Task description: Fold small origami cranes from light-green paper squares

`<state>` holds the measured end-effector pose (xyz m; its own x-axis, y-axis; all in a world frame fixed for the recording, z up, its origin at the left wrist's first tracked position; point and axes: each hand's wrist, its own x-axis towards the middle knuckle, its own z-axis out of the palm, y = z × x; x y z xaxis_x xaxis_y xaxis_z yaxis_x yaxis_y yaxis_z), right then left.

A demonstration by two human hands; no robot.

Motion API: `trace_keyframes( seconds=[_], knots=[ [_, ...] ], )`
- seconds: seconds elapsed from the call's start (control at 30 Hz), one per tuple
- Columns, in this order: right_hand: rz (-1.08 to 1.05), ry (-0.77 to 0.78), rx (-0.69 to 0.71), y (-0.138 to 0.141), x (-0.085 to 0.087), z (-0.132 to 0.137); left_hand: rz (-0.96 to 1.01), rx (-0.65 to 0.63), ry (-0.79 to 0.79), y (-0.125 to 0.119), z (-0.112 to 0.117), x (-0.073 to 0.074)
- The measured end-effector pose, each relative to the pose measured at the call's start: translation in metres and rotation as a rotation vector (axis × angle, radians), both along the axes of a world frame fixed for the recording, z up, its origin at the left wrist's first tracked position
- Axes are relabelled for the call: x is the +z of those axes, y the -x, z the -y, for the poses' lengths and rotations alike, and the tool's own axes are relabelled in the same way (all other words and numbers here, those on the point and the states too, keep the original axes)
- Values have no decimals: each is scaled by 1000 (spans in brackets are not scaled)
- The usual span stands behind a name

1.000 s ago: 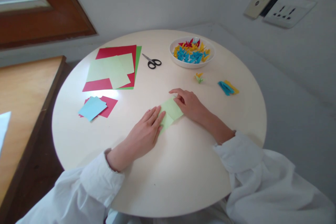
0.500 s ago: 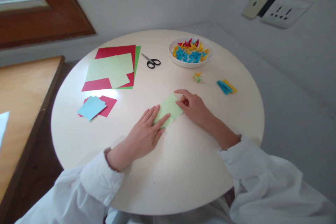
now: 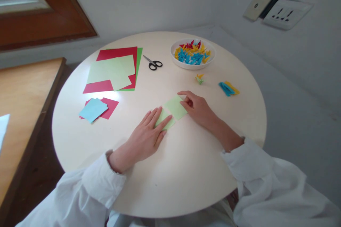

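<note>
So on the far left there's a bit of wooden desk (image 3: 29,88), then the round white table (image 3: 186,170). Left side of it has some light blue squares (image 3: 93,110) lying on top of red pieces (image 3: 110,108), and behind those a pale green sheet (image 3: 109,71) with a corner cut out, sitting on a red sheet (image 3: 117,52) and a brighter green sheet (image 3: 140,54).

Next, the left hand (image 3: 142,135): palm down, fingers spread and pretty straight, not gripping, just pressing flat. The scissors (image 3: 153,64) are on the table well beyond it. A pale green piece (image 3: 163,116) is under those fingertips, peeking out between them. A second pale green square (image 3: 175,107) lies just beside, thin gap between the two.

Farther back is a white dish (image 3: 189,66) full of folded paper shapes (image 3: 193,56). The right hand (image 3: 198,110) is loosely curled, one finger reaching past the square's top corner, another fingertip at its right edge; can't tell if it's actually pinched. Behind that hand there's a little yellow-and-green fold (image 3: 199,79), then blue strips (image 3: 226,89) with yellow strips (image 3: 234,88).
</note>
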<state>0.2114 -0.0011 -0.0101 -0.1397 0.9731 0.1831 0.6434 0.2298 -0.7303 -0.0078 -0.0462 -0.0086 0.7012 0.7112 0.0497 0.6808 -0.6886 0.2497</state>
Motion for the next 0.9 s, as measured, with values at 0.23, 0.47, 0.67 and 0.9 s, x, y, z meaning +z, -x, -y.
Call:
trace_keyframes(
  seconds=[0.23, 0.47, 0.67, 0.9],
  knots=[
    [-158, -123, -139, -4, -6, -5, 369, 138, 101, 5, -10, 8],
    [-214, -294, -224, -2, 5, -10, 961, 541, 62, 14, -23, 11],
    [-220, -295, -76, 30, 34, -35, 1301, 744, -3, 26, -42, 11],
    [-371, -24, 224, 105, 47, -100, 1681, 873, -23, 45, -63, 6]
  ],
)
